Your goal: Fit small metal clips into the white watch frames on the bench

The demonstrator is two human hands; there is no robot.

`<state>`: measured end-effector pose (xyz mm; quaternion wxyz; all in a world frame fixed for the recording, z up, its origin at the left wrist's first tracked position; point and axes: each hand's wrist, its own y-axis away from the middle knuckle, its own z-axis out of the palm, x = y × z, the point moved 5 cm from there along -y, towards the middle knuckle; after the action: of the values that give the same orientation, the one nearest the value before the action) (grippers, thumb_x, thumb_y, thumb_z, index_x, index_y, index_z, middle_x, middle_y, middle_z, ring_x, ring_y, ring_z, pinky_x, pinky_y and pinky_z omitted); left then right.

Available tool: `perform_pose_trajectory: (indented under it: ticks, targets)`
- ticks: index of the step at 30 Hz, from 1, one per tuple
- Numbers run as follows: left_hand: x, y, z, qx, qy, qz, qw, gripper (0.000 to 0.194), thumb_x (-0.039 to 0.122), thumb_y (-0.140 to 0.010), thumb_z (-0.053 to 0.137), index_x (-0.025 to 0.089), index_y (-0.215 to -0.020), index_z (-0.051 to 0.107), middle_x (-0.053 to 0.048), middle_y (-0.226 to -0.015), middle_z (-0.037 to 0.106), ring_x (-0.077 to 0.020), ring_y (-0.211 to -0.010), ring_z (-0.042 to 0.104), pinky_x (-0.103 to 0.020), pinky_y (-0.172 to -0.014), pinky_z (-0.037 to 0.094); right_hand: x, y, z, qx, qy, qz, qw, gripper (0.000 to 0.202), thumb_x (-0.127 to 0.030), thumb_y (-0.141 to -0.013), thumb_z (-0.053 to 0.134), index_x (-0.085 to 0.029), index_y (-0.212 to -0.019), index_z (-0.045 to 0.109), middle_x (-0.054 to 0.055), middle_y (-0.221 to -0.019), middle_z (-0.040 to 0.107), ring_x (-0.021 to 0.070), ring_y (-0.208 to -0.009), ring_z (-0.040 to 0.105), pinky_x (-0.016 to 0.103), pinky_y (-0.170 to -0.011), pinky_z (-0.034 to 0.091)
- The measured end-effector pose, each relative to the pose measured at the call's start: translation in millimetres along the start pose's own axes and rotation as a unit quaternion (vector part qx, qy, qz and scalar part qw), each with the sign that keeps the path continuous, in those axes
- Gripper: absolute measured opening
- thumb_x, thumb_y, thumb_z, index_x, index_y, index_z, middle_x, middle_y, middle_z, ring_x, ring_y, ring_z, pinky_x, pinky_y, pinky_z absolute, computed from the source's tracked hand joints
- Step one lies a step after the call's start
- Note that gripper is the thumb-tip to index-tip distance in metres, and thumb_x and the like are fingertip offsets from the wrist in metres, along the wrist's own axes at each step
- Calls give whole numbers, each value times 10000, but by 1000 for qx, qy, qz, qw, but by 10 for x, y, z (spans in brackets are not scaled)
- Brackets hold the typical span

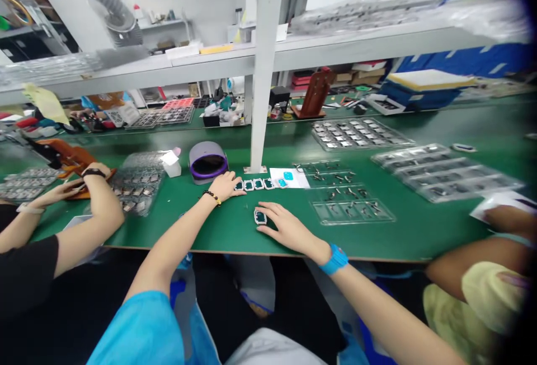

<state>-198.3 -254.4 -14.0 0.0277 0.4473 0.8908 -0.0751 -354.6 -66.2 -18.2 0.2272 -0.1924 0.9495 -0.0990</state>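
Note:
A row of small silver square frames [258,184], shaped like watch cases with open middles, lies on the green bench. At its left end my left hand [224,186] has its fingers closed on the end frame [239,186], partly covering it. Nearer the bench edge, my right hand [285,225] grips another silver frame [260,218] between thumb and fingers, low over the bench or resting on it. The right end of the row has a piece with a blue face [282,183], beside a white sheet [296,178] bearing a blue sticker [288,176].
Behind my left hand stands a purple-rimmed grey device [207,162]. Clear trays of small metal parts [352,208] lie to the right. A white post [265,74] rises at the bench middle. Co-workers' arms reach in at left [98,197] and right [457,253].

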Motion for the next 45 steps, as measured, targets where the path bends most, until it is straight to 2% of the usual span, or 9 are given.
perform_pose_trajectory:
  ticks: [6,11,16,20,24,33,38,42,45]
  targets:
    - [-5,-15,4,27,-17,22,999,576,633,-1029,405,130,-1206,622,-150,-1166,626,-263,-1064,540,-334,-863,399,55,-14,138,35,-10,-4,999,457,-435,-1024,580,-226,-1429,568,127,-1476,581,291,-1381,525,513,-1185,448]
    - [19,41,-206,68,-19,5,997,608,652,-1026,371,115,-1163,622,-168,-1128,643,-290,-1056,569,-371,-851,431,80,-22,153,58,-34,-14,998,410,-417,-1029,568,-243,-1399,586,109,-1411,631,292,-1335,560,526,-1156,478]
    - [392,612,-387,96,-11,-8,995,643,727,-987,366,163,-1185,606,-110,-1125,652,-257,-1067,591,-354,-865,454,105,-8,195,68,-42,-10,997,430,-438,-1030,562,-238,-1410,570,106,-1346,667,302,-1271,597,529,-1112,509]
    - [664,1201,-265,91,15,6,996,642,742,-964,411,158,-1125,624,-87,-1029,671,-236,-977,622,-346,-817,484,26,-17,302,65,-45,-15,997,435,-448,-1019,580,-239,-1401,580,101,-1324,684,309,-1249,613,527,-1093,518]
    - [412,1505,-146,59,4,-53,997,607,723,-961,452,166,-1119,634,-89,-1045,681,-244,-1007,632,-349,-832,507,-235,-127,403,55,-62,-35,996,387,-403,-1013,608,-232,-1359,602,100,-1328,683,305,-1255,604,519,-1099,508]
    - [-301,1861,-239,69,-6,-43,997,480,619,-953,597,220,-1211,667,-82,-1112,696,-248,-1046,650,-354,-856,548,-785,-731,630,43,-74,-67,994,376,-338,-972,695,-164,-1301,639,130,-1292,696,291,-1232,589,483,-1085,496]
    - [-460,2055,-267,91,-34,-67,993,559,658,-955,557,228,-1296,662,-105,-1183,692,-290,-1071,653,-400,-909,548,-931,-1005,795,36,-47,-56,997,427,-408,-949,725,-169,-1292,639,122,-1297,697,291,-1227,592,455,-1052,513]
    - [-318,2032,-493,138,-50,-71,987,747,715,-924,548,201,-1466,536,-153,-1225,680,-356,-1101,638,-489,-980,520,-800,-1026,642,39,-34,-102,993,645,-553,-923,711,-160,-1414,565,152,-1460,599,308,-1320,556,460,-1102,493]
    - [-99,1713,-648,153,-6,-84,985,772,684,-951,529,210,-1551,422,-155,-1290,649,-338,-1166,623,-467,-1018,518,-271,-900,233,56,-3,-90,994,535,-374,-971,694,-182,-1449,548,142,-1492,573,288,-1378,521,466,-1161,445]
